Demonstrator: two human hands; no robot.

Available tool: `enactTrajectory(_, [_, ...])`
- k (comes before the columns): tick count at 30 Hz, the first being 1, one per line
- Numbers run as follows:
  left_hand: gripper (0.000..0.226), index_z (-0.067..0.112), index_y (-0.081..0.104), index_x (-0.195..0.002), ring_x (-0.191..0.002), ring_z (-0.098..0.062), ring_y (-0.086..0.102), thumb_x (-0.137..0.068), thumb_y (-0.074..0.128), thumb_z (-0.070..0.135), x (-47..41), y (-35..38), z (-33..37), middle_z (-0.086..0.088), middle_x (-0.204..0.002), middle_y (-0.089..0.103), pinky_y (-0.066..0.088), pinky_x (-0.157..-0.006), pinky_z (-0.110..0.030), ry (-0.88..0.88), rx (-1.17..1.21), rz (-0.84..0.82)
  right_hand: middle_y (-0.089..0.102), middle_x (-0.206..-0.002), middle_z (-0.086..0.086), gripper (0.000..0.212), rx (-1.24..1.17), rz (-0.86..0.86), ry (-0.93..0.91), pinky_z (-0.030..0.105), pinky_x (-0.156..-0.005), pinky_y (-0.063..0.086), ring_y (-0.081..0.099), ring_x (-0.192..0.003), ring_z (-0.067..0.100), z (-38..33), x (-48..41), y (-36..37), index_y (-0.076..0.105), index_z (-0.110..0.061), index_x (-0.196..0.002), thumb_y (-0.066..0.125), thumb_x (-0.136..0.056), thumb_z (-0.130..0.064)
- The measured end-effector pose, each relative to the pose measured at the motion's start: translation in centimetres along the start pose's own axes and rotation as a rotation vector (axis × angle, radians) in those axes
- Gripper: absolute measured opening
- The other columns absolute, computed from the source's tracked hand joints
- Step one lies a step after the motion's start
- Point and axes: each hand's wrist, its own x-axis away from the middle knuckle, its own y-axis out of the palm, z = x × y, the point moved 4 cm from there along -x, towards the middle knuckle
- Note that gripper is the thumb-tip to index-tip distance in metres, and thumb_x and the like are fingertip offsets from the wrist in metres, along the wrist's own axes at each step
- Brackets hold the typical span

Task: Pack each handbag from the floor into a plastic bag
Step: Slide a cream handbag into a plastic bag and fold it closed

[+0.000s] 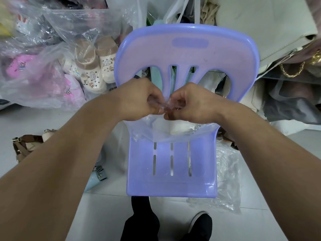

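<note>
I am closing the plastic bag [173, 133]: my left hand [139, 100] and right hand [192, 103] pinch its gathered mouth, the pale handbag [180, 126] inside, on the chair [173, 171]. Next, I think, it needs a tight knot.

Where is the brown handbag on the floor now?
The brown handbag lies at the left edge of the head view, on the floor left of the purple chair, partly hidden by the left forearm, below the clear bags of slippers.
</note>
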Motion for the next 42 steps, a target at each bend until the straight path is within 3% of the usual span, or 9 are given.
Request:
enactTrajectory(6, [0.011,0.026,0.077,-0.099,-0.084,-0.007,0.061,-0.090,0.071,0.029,0.0,0.6,-0.7,0.013,-0.091,0.070,0.045,-0.075,-0.021,0.008,-0.068,0.119,0.076,-0.088,-0.015,0.009,0.092,0.087,0.047,0.011,-0.070,0.052,0.069,-0.086,-0.001,1.5,0.9,-1.9,0.076,-0.030,-0.086,0.084,-0.083,-0.032])
enactTrajectory(10, [0.005,0.030,0.071,-0.093,-0.084,-0.009,0.060,-0.090,0.067,0.029,0.3,0.5,-0.1,0.014,-0.086,0.066,0.044,-0.071,-0.025,-0.010,-0.152,0.113,0.067,-0.073,-0.022,0.004,0.149,0.113,-0.002,0.004,-0.060,0.040,0.058,-0.066,-0.014,1.4,0.9,-1.2,0.077,-0.025,-0.086,0.079,-0.088,-0.024])
enactTrajectory(15, [0.034,0.036,0.064,-0.118,-0.106,-0.017,0.058,-0.086,0.067,0.048,0.6,0.5,2.1,0.014,-0.111,0.063,0.046,-0.083,-0.031,-0.011,-0.391,0.074,0.067,-0.077,-0.016,0.006,0.133,0.147,-0.021,0.011,-0.060,0.042,0.063,-0.077,0.003,1.3,1.3,-0.7,0.077,-0.027,-0.085,0.078,-0.089,-0.023])
enactTrajectory(19, [0.009,0.038,0.065,-0.083,-0.091,-0.014,0.062,-0.087,0.071,0.043,0.2,1.7,2.3,0.014,-0.087,0.065,0.045,-0.069,-0.029,-0.010,-0.307,0.074,0.067,-0.075,-0.010,0.011,0.162,0.121,-0.030,0.014,-0.058,0.041,0.060,-0.071,0.007,1.4,2.0,-0.8,0.073,-0.025,-0.083,0.082,-0.084,-0.030])
enactTrajectory(24, [0.008,0.034,0.067,-0.081,-0.088,-0.013,0.059,-0.087,0.071,0.038,0.5,2.5,1.8,0.017,-0.083,0.063,0.044,-0.071,-0.028,-0.020,-0.260,0.148,0.071,-0.083,-0.010,0.004,0.208,0.131,0.001,0.025,-0.067,0.046,0.062,-0.078,0.004,2.6,2.9,-1.6,0.077,-0.022,-0.085,0.076,-0.088,-0.020])
enactTrajectory(27, [0.014,0.036,0.065,-0.086,-0.091,-0.017,0.059,-0.087,0.067,0.049,0.6,3.1,2.0,0.015,-0.088,0.063,0.050,-0.077,-0.034,-0.026,-0.292,0.129,0.072,-0.079,-0.016,0.025,0.223,0.138,0.009,0.024,-0.069,0.053,0.066,-0.081,0.008,2.8,3.0,-0.7,0.075,-0.030,-0.073,0.069,-0.091,-0.013])
enactTrajectory(31, [0.012,0.035,0.071,-0.094,-0.087,-0.016,0.058,-0.088,0.068,0.045,0.4,3.9,3.2,0.014,-0.084,0.063,0.045,-0.069,-0.031,0.015,-0.301,0.190,0.052,-0.051,-0.016,0.048,0.193,0.180,0.048,0.015,-0.050,0.032,0.048,-0.056,0.002,3.4,2.9,0.1,0.056,-0.034,-0.048,0.075,-0.090,-0.023])
enactTrajectory(36, [0.007,0.029,0.072,-0.091,-0.085,-0.016,0.059,-0.091,0.066,0.027,0.3,4.4,3.0,0.014,-0.081,0.064,0.033,-0.064,-0.027,-0.021,-0.315,0.261,0.065,-0.082,-0.004,0.017,0.316,0.158,0.033,0.028,-0.069,0.048,0.058,-0.085,0.017,3.3,4.1,-0.7,0.075,-0.020,-0.094,0.080,-0.085,-0.034])
enactTrajectory(42, [0.017,0.031,0.068,-0.082,-0.074,-0.010,0.051,-0.087,0.070,0.047,1.5,3.1,2.2,0.018,-0.069,0.055,0.037,-0.063,-0.027,-0.021,-0.274,0.215,0.076,-0.097,0.000,0.007,0.311,0.241,0.111,0.038,-0.088,0.056,0.066,-0.099,0.022,4.5,4.6,-1.4,0.077,-0.021,-0.093,0.078,-0.087,-0.025])
